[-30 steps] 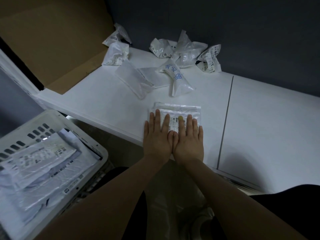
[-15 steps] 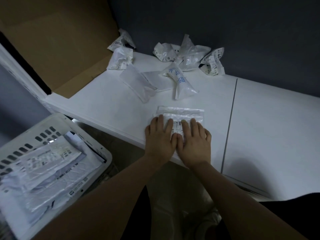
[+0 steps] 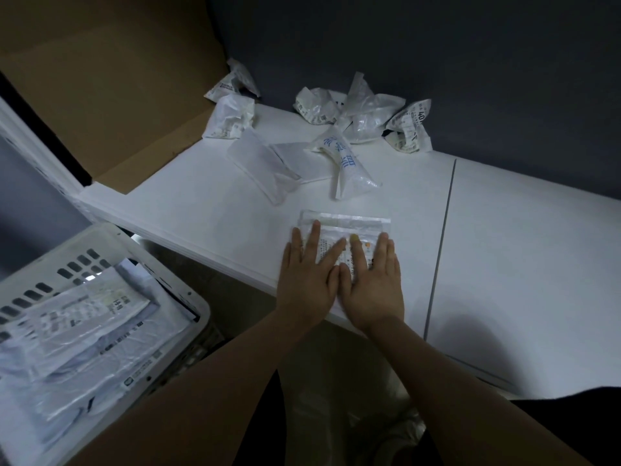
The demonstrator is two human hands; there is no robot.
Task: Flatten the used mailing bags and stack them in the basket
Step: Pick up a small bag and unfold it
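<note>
Head view, looking down: a flat, clear plastic mailing bag with a printed label (image 3: 346, 227) lies on the white table (image 3: 524, 270), its near side close to the table's front edge. Both hands are flat on it, side by side and touching at the thumbs. The left hand (image 3: 307, 280) has its fingers straight and spread on the bag's left half. The right hand (image 3: 373, 280) has its fingers straight and close together on the right half. Neither hand curls round anything, and both wrists hang past the front edge. The bag's far edge and far corners show beyond the fingertips and lie level on the surface. A thin dark seam in the tabletop (image 3: 440, 264) runs front to back just right of the bag, and beyond it the white surface stretches bare to the right. Behind the bag there is a strip of bare table, then a long crumpled bag with blue print (image 3: 346, 166) and a translucent flat pouch (image 3: 262, 166). Further back, a loose cluster of crumpled white bags (image 3: 366, 112) sits against the dark wall (image 3: 470, 62). A brown cardboard sheet (image 3: 111, 95) leans over the table's left end. Below the table, to the left, stands a white slotted plastic basket (image 3: 144, 253), well apart from the hands, with flattened bags stacked inside (image 3: 77, 317).
</note>
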